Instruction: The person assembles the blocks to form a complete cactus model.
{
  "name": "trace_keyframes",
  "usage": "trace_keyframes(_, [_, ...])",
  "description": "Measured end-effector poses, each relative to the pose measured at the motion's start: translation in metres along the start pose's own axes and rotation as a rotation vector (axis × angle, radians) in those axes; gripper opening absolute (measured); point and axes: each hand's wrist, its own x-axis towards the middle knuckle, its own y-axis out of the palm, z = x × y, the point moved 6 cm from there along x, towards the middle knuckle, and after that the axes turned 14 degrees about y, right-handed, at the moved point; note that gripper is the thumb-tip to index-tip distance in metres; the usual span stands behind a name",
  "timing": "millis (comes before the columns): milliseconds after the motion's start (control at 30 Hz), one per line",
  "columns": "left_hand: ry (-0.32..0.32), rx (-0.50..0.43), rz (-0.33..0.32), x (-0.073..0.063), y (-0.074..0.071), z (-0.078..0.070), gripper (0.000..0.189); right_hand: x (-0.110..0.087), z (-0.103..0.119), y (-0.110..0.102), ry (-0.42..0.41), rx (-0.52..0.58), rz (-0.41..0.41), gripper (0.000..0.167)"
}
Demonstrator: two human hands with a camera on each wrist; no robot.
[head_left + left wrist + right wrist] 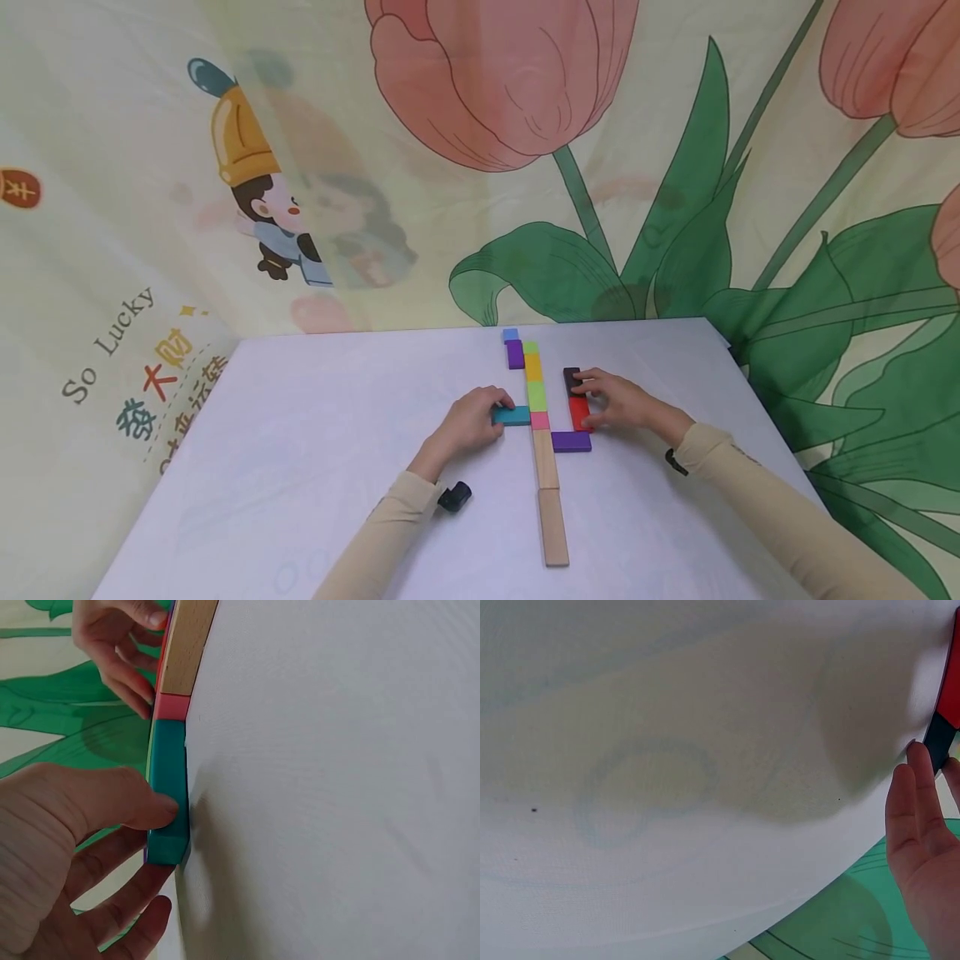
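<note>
My left hand pinches the outer end of a teal block, with the thumb on its near side in the left wrist view. The block's other end meets a column of blocks at the pink block. On the column's right, my right hand touches a black block with outstretched fingers, while its thumb lies at a red block. Black and red stand end to end, above the right end of a purple block. In the right wrist view, only part of the red and black blocks shows.
Two plain wooden blocks form the column's near part. Beyond the pink one come a green block, a yellow block and a small green block. Another purple block and a blue block lie at upper left.
</note>
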Motion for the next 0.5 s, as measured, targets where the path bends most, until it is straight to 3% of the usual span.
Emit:
trace_keyframes(233, [-0.003, 0.003, -0.006, 0.003, -0.002, 0.001, 0.029, 0.000, 0.001, -0.004, -0.009, 0.003, -0.006, 0.057])
trace_keyframes(367, [-0.033, -0.038, -0.062, 0.009, -0.012, 0.006, 0.029, 0.001, 0.000, -0.003, -0.018, 0.016, -0.008, 0.056])
trace_keyframes(500, [-0.078, -0.052, -0.136, 0.027, -0.026, 0.015, 0.029, 0.002, -0.002, 0.000, -0.017, 0.029, 0.003, 0.055])
